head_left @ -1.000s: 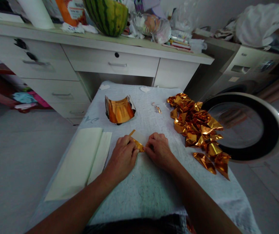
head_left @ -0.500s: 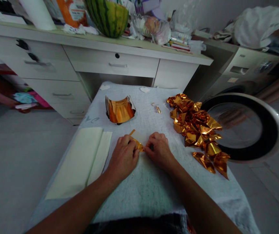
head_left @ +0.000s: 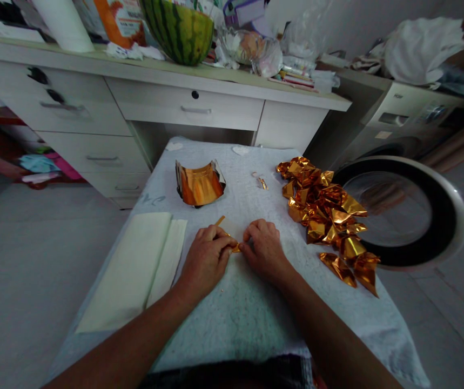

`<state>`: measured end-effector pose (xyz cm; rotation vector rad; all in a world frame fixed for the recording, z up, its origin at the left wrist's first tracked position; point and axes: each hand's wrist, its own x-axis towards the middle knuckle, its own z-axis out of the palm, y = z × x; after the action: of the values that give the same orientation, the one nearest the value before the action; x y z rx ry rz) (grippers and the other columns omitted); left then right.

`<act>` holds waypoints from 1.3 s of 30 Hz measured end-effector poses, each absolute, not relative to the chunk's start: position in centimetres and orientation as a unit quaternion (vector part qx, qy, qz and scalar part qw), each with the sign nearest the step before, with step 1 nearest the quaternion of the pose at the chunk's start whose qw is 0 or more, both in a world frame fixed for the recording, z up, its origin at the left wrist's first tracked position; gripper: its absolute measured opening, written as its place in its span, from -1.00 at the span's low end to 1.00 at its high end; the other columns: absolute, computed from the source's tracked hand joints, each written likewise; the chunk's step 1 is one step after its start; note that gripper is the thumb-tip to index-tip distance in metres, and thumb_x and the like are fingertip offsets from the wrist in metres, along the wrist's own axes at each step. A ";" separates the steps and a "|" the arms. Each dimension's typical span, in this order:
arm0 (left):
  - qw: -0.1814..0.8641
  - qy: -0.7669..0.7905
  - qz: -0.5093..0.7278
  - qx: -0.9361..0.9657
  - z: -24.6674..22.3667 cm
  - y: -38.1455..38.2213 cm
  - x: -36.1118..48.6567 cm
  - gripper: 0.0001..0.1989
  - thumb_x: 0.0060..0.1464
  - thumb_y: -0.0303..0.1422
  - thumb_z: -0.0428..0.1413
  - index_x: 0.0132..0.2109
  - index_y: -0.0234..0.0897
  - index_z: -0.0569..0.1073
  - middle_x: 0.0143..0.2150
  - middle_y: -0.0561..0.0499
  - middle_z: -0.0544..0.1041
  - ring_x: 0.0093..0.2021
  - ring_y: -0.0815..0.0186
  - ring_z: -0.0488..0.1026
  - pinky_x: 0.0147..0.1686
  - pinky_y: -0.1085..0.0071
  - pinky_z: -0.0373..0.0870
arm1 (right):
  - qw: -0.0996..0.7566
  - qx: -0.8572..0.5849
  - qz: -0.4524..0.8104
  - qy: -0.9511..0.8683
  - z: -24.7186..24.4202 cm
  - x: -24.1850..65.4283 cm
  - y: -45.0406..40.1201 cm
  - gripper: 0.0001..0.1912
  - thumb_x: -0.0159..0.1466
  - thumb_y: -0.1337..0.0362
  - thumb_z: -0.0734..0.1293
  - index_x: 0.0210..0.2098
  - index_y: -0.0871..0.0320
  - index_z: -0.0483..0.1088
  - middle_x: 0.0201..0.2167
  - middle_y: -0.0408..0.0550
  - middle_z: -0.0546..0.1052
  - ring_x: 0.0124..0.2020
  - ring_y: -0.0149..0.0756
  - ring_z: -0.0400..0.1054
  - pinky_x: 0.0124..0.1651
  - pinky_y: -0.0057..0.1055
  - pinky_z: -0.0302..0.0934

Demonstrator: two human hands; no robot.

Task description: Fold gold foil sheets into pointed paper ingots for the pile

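A small piece of gold foil with pale paper (head_left: 232, 228) lies on the cloth-covered table between my hands. My left hand (head_left: 208, 254) is closed on its left and near side, thumb and fingers pinched at the gold edge. From the right, my right hand (head_left: 264, 248) pinches the same piece at its right end; the fingertips of both hands nearly meet. Beyond them stands a curved stack of gold foil sheets (head_left: 200, 185). Folded gold foil pieces (head_left: 329, 208) are heaped at the right. Pale paper sheets (head_left: 128, 270) lie at the left.
Tiny gold scraps (head_left: 262, 182) lie toward the back of the table (head_left: 232, 324). Behind it is a white desk (head_left: 191, 105) bearing a cut watermelon (head_left: 179, 32) and plastic bags. A washing machine's open round door (head_left: 402, 213) borders the right edge.
The left thumb and fingers have shifted slightly right along the foil edge, nearer my right fingertips. My right fingers have loosened a little. The rest of the table is unchanged.
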<state>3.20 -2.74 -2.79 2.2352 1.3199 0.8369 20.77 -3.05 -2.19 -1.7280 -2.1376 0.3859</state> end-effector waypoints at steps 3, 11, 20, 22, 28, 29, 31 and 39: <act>0.204 0.476 0.294 0.803 -2.7 -2.7 3.2 -0.80 0.12 -0.54 0.12 -0.21 -0.19 0.59 -0.23 -0.01 0.44 -0.14 0.18 0.35 -0.09 0.17 0.35 | 0.177 -0.604 0.126 -0.767 -2.0 20.7 -3.3 -0.87 0.27 0.20 0.32 -0.26 0.12 0.35 -0.15 0.01 0.36 -0.09 -0.10 0.17 -0.05 -0.18 0.07; 0.213 0.474 0.281 0.807 -2.7 -2.5 3.3 -0.81 0.13 -0.54 0.13 -0.19 -0.20 0.59 -0.23 -0.01 0.43 -0.13 0.17 0.34 -0.08 0.17 0.33 | 0.151 -0.614 0.103 -0.768 -1.8 20.3 -3.4 -0.76 0.28 0.07 0.27 -0.26 0.13 0.33 -0.17 0.02 0.35 -0.11 -0.09 0.17 -0.08 -0.18 0.07; 0.211 0.477 0.273 0.808 -2.8 -2.4 3.3 -0.75 0.07 -0.61 0.12 -0.18 -0.22 0.58 -0.21 -0.02 0.42 -0.11 0.16 0.33 -0.06 0.17 0.32 | 0.160 -0.609 0.146 -0.763 -1.5 20.7 -3.3 -0.82 0.25 0.23 0.29 -0.16 0.12 0.34 -0.12 -0.01 0.36 -0.07 -0.10 0.16 -0.03 -0.18 0.08; 0.212 0.478 0.272 0.808 -2.8 -2.5 3.3 -0.76 0.08 -0.60 0.12 -0.18 -0.22 0.58 -0.21 -0.03 0.43 -0.11 0.16 0.33 -0.07 0.17 0.32 | 0.161 -0.605 0.164 -0.762 -1.4 20.9 -3.2 -0.79 0.23 0.30 0.28 -0.12 0.12 0.33 -0.10 0.00 0.36 -0.06 -0.10 0.16 0.00 -0.17 0.08; 0.212 0.477 0.282 0.805 -3.0 -2.4 3.2 -0.76 0.09 -0.59 0.11 -0.18 -0.22 0.58 -0.20 -0.03 0.43 -0.12 0.17 0.33 -0.08 0.18 0.32 | 0.166 -0.590 0.188 -0.767 -1.2 21.3 -3.1 -0.67 0.19 0.42 0.24 -0.04 0.12 0.31 -0.05 0.02 0.36 -0.01 -0.10 0.14 0.07 -0.13 0.08; 0.213 0.477 0.282 0.805 -3.0 -2.4 3.2 -0.76 0.09 -0.60 0.11 -0.18 -0.22 0.58 -0.20 -0.03 0.43 -0.12 0.17 0.32 -0.08 0.18 0.32 | 0.164 -0.587 0.191 -0.769 -1.2 21.4 -3.2 -0.65 0.18 0.43 0.23 -0.03 0.12 0.30 -0.04 0.03 0.36 -0.01 -0.10 0.14 0.07 -0.13 0.08; 0.214 0.476 0.282 0.805 -3.0 -2.4 3.2 -0.76 0.10 -0.59 0.11 -0.17 -0.22 0.59 -0.21 -0.03 0.42 -0.12 0.17 0.32 -0.08 0.18 0.31 | 0.160 -0.584 0.194 -0.772 -1.2 21.5 -3.2 -0.62 0.17 0.45 0.23 -0.01 0.12 0.30 -0.01 0.04 0.35 0.01 -0.09 0.14 0.08 -0.11 0.08; 0.218 0.481 0.275 0.804 -2.8 -2.4 3.3 -0.78 0.10 -0.58 0.12 -0.19 -0.22 0.59 -0.22 -0.03 0.42 -0.12 0.17 0.32 -0.07 0.18 0.31 | 0.157 -0.577 0.202 -0.776 -1.2 21.9 -3.2 -0.54 0.11 0.51 0.18 0.01 0.19 0.24 -0.01 0.08 0.36 -0.01 -0.09 0.16 0.07 -0.13 0.10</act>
<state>3.32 -2.36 -2.85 2.2250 1.3315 0.7613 21.93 -3.16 -1.22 -1.6505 -2.2202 0.5785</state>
